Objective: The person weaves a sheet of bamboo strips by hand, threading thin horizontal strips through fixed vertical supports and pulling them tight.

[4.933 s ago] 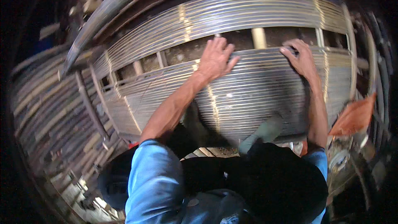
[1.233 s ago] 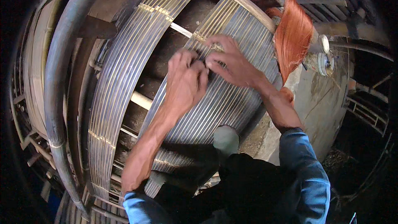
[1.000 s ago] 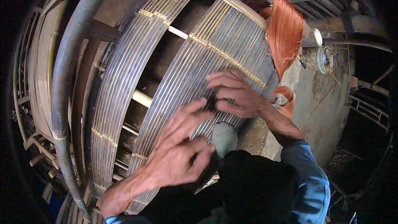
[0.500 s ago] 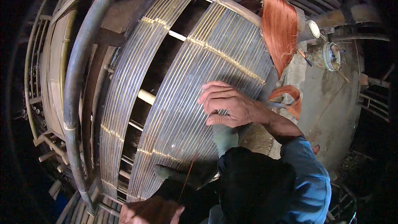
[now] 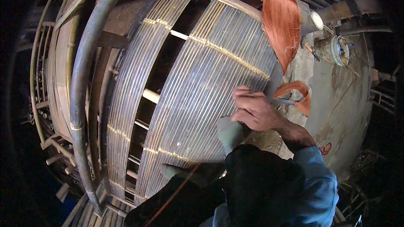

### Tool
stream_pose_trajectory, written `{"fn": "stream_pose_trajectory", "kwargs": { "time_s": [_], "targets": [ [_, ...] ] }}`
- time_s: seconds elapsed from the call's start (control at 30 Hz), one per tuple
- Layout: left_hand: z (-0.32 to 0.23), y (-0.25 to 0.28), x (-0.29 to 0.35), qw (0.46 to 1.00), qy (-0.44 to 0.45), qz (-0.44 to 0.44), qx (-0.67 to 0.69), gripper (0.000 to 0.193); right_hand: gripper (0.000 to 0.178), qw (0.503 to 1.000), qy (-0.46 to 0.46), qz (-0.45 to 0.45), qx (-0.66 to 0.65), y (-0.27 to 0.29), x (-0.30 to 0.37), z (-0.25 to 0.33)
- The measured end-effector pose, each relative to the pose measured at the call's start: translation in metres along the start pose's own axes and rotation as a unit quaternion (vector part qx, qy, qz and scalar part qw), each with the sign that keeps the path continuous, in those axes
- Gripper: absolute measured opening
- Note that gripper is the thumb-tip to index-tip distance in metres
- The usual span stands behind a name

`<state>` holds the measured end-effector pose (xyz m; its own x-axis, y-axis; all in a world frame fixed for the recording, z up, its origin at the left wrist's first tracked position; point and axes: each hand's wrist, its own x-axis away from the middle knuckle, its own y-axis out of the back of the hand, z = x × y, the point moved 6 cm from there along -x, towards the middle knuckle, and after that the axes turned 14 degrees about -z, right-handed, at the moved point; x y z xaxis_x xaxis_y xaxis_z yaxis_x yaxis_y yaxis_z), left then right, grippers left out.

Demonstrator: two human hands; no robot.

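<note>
My right hand hovers over the right side of a slatted panel of thin pale strips, just above a grey-green sock-covered foot. Its fingers are curled and drawn together; whatever they hold, if anything, is too small or blurred to make out. My left hand is out of view. From the lower edge a reddish-brown strand slants up over dark clothing to the other covered foot. Where its upper end goes cannot be seen.
A thick bundle of orange-brown fibre hangs over the pole at upper right, with a smaller loop below. A bucket and an orange-and-black tool lie farther right. A dark bamboo pole curves along the left.
My right hand has moved right, toward the panel's edge, and its fingers have bunched. The left hand has dropped out at the lower edge. More of the strand shows, looking thicker.
</note>
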<state>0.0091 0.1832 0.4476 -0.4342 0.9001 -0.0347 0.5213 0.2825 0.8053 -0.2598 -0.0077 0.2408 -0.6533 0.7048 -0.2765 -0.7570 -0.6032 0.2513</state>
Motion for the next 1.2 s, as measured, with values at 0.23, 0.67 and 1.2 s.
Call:
{"fn": "stream_pose_trajectory", "kwargs": {
  "time_s": [0.23, 0.67, 1.2],
  "targets": [
    [0.095, 0.112, 0.046, 0.919, 0.192, -0.336, 0.078, 0.024, 0.016, 0.977, 0.029, -0.066, 0.198, 0.065, 0.021, 0.014],
    [0.287, -0.143, 0.135, 0.934, 0.253, -0.250, -0.029, 0.029, 0.047, 0.852, -0.184, -0.030, 0.488, 0.119, 0.014, -0.018],
    [0.276, -0.216, 0.131, 0.946, 0.130, -0.173, -0.240, 0.011, 0.020, 0.918, 0.230, 0.278, 0.164, -0.357, -0.032, -0.023]
  ]
}}
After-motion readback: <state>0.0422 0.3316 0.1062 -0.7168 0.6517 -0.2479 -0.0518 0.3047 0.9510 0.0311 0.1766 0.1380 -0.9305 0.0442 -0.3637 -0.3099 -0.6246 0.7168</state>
